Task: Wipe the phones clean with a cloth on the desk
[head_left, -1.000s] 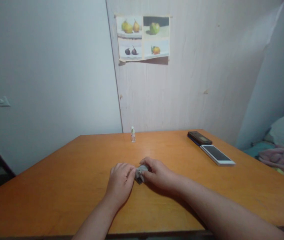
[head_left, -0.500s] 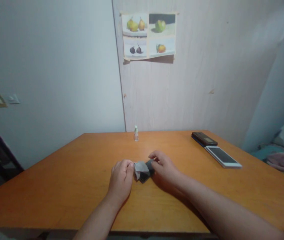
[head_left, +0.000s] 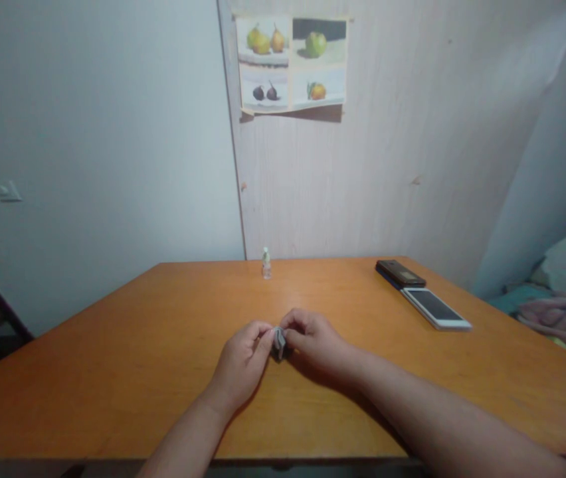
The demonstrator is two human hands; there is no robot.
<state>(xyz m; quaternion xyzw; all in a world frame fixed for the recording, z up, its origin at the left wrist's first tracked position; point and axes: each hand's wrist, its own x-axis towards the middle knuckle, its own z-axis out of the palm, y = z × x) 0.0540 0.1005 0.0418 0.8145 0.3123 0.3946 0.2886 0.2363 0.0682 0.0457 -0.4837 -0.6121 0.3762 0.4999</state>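
Orange table (head_left: 113,372): both hands pinch grey cloth (head_left: 279,340).

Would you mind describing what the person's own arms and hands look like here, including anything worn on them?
Both forearms are bare up to the picture's lower edge, with no sleeves in view. The left hand and right hand wear no gloves, and no watch, bracelet or ring shows. Fingers are short and rounded; nails are too small to judge.

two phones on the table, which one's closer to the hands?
The white phone, screen up. It lies nearer the right hand than the dark phone, which sits behind it toward the wall.
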